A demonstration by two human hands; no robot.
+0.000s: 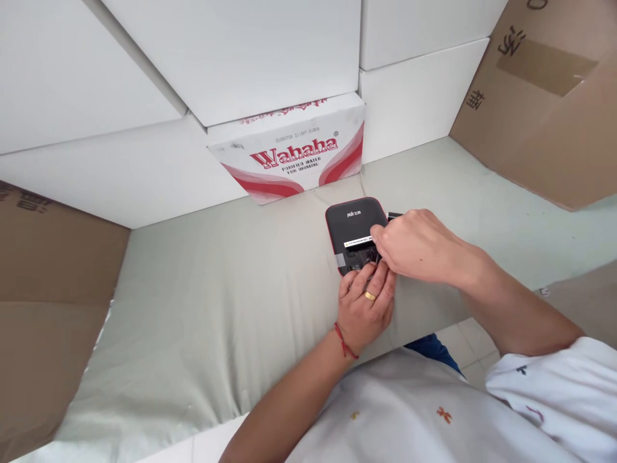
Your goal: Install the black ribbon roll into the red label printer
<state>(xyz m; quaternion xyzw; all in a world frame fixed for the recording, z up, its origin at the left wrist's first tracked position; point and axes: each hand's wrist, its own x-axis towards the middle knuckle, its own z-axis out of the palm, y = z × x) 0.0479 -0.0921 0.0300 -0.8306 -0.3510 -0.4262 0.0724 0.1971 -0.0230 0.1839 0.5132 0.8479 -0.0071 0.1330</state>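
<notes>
A flat black device (354, 218) with rounded corners and a red rim lies on the cloth-covered table. White lettering is at its far end, a white label strip runs across it, and its near part looks glossy and dark. A piece of clear tape sits on its left edge. My left hand (369, 299), with a ring and a red cord bracelet, grips the near edge with bent fingers. At the right edge, my right hand (419, 247) is closed, its thumb by the label strip. A small dark piece (395, 215) shows behind its knuckles; what its fingers hold is hidden.
A white and red Wahaha water carton (294, 154) stands just beyond the device, against stacked white boxes (270, 51). Brown cardboard boxes stand at the left (53, 315) and right (544, 141). The pale green cloth (216, 276) covers the table up to its front edge.
</notes>
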